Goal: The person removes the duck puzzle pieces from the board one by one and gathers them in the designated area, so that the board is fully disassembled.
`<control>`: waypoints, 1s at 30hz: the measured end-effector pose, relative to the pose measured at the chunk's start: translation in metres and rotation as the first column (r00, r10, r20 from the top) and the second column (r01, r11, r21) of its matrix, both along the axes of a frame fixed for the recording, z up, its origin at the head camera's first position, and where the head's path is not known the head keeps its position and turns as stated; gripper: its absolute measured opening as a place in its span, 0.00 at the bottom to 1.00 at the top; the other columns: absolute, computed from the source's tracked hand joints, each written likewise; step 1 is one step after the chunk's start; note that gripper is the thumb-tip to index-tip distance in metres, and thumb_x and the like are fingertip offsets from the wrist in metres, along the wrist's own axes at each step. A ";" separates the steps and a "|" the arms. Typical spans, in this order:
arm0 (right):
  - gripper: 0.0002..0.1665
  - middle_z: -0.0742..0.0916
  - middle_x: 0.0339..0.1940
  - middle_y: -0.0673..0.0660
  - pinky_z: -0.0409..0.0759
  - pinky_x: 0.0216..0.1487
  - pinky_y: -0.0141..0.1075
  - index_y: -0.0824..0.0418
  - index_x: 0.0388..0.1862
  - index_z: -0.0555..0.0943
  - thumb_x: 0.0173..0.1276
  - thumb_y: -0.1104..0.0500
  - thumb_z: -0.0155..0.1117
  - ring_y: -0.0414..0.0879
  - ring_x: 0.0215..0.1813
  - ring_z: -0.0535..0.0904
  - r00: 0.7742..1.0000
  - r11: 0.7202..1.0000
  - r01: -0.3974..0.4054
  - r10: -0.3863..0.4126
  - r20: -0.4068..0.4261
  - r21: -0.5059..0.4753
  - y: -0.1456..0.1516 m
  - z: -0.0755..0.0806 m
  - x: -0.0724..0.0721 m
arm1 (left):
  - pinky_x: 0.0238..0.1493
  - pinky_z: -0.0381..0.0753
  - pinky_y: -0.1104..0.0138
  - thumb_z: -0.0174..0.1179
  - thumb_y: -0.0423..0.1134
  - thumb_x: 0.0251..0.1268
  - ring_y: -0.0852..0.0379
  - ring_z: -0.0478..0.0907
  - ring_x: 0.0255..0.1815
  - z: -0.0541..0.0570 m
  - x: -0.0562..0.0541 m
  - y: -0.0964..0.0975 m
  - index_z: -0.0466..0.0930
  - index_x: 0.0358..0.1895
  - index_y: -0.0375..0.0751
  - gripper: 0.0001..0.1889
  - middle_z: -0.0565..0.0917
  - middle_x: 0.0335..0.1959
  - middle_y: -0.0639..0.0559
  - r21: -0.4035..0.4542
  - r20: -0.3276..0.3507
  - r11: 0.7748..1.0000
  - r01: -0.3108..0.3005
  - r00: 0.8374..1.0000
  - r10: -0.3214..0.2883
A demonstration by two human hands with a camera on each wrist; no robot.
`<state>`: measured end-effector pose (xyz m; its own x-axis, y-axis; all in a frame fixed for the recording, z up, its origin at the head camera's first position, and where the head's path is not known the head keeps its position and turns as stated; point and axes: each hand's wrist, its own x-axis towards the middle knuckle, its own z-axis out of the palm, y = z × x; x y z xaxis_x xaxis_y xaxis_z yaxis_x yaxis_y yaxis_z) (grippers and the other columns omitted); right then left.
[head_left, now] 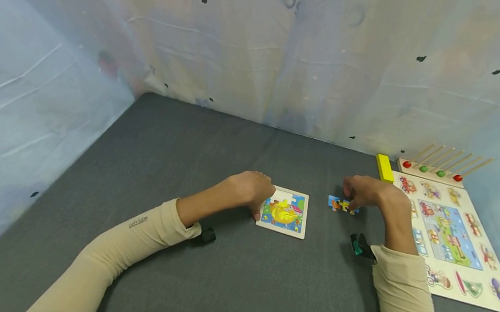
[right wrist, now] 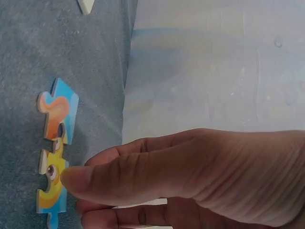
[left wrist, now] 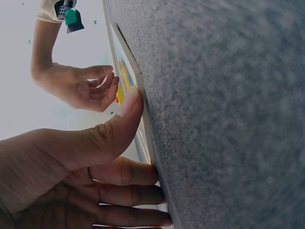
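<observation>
A small square picture puzzle (head_left: 284, 213) with a pale wooden frame and a yellow figure on blue lies on the dark tabletop. Its upper left part is bare. At its left side, my left hand (head_left: 251, 191) holds the frame, the thumb (left wrist: 126, 112) on the edge and the fingers farther along it. To the right lie loose jigsaw pieces: a blue-and-orange one (right wrist: 59, 109) and a yellow one (right wrist: 51, 196) with an eye. Over them is my right hand (head_left: 365, 191), its thumb tip (right wrist: 78, 179) at the yellow piece and its other fingers bent loosely apart from the thumb.
At the right lies a large picture board (head_left: 450, 233). Behind it stands a wooden rack (head_left: 431, 173) with upright sticks and red and green beads. A yellow block (head_left: 385, 168) sits beside the rack. Pale sheeting (head_left: 259, 52) hangs along the table's back edge.
</observation>
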<state>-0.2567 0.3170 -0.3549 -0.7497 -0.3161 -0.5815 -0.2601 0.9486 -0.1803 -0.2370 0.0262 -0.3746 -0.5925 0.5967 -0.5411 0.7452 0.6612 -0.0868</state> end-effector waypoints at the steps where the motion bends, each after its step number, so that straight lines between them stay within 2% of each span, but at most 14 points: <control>1: 0.17 0.77 0.34 0.55 0.71 0.39 0.38 0.64 0.43 0.74 0.63 0.64 0.74 0.48 0.37 0.73 1.000 1.000 0.002 -0.002 -0.001 0.001 -0.001 0.001 0.000 | 0.70 0.77 0.57 0.74 0.60 0.61 0.51 0.80 0.60 0.000 0.000 0.000 0.77 0.70 0.40 0.39 0.84 0.60 0.46 0.000 0.000 1.000 -0.001 1.000 0.001; 4: 0.17 0.80 0.37 0.58 0.74 0.40 0.39 0.65 0.45 0.74 0.64 0.64 0.73 0.49 0.38 0.75 1.000 1.000 -0.016 0.015 -0.014 -0.014 -0.004 0.005 0.002 | 0.70 0.77 0.56 0.74 0.60 0.61 0.50 0.80 0.61 0.001 0.000 0.000 0.77 0.70 0.40 0.39 0.84 0.61 0.46 -0.002 -0.001 1.000 -0.005 1.000 0.005; 10: 0.19 0.86 0.45 0.62 0.82 0.46 0.45 0.67 0.54 0.76 0.69 0.62 0.71 0.50 0.45 0.82 0.994 0.990 -0.093 0.086 -0.070 -0.107 -0.017 0.013 0.008 | 0.70 0.78 0.56 0.74 0.60 0.61 0.50 0.81 0.61 0.002 0.000 -0.001 0.78 0.69 0.41 0.39 0.84 0.60 0.46 -0.005 -0.001 1.000 -0.005 1.000 0.005; 18: 0.20 0.84 0.43 0.59 0.79 0.45 0.43 0.65 0.59 0.78 0.71 0.63 0.70 0.46 0.43 0.77 0.978 0.960 -0.180 0.151 -0.145 -0.212 -0.043 0.021 0.019 | 0.66 0.79 0.58 0.74 0.60 0.61 0.52 0.78 0.57 0.003 0.000 -0.002 0.77 0.70 0.42 0.39 0.83 0.59 0.48 0.002 0.017 1.000 -0.023 1.000 0.023; 24: 0.18 0.85 0.52 0.60 0.82 0.51 0.48 0.60 0.58 0.81 0.71 0.65 0.70 0.52 0.50 0.81 0.955 0.941 -0.258 0.214 -0.205 -0.217 -0.058 0.013 0.021 | 0.64 0.79 0.58 0.74 0.60 0.61 0.52 0.78 0.55 0.002 -0.001 -0.002 0.79 0.68 0.42 0.37 0.83 0.58 0.48 0.012 0.013 1.000 -0.015 1.000 0.014; 30: 0.21 0.84 0.60 0.60 0.84 0.56 0.53 0.55 0.60 0.82 0.69 0.63 0.73 0.55 0.56 0.82 0.942 0.924 -0.314 0.275 -0.192 -0.219 -0.073 -0.001 0.021 | 0.66 0.80 0.57 0.74 0.60 0.60 0.51 0.80 0.58 0.002 0.000 -0.002 0.79 0.67 0.42 0.37 0.83 0.60 0.47 0.008 0.017 1.000 -0.020 1.000 0.020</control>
